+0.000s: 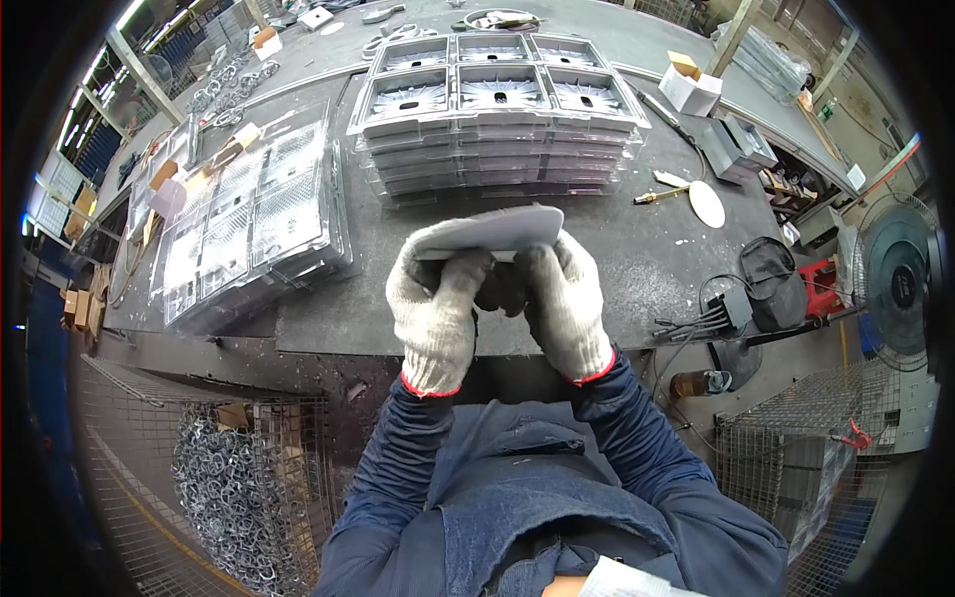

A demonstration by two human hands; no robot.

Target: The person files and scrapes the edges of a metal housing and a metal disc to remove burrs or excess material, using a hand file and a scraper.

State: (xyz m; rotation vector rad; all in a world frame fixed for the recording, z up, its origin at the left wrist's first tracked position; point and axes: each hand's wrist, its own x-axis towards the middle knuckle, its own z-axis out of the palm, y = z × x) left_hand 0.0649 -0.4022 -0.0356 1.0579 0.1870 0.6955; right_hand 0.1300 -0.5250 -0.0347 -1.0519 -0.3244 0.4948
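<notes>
In front of my chest, above the table's near edge, I hold a thin white sheet with a rounded edge (487, 228), bent between both hands. My left hand (433, 308), in a white knit glove with a red cuff, is closed on its left side. On the other side my right hand (565, 303), gloved the same way, grips it too. The gloves' fingertips are dark and meet beneath the sheet. Whether anything else lies between them is hidden. Just beyond my hands stands a stack of clear plastic trays (497, 149) with square compartments.
More clear trays (244, 224) lie at the left. Toward the right are a white oval sheet (706, 204), a brass-tipped tool (662, 196), a grey box (738, 149) and a fan (895, 269). Below left, a wire cage (288, 478) holds many metal rings (224, 497).
</notes>
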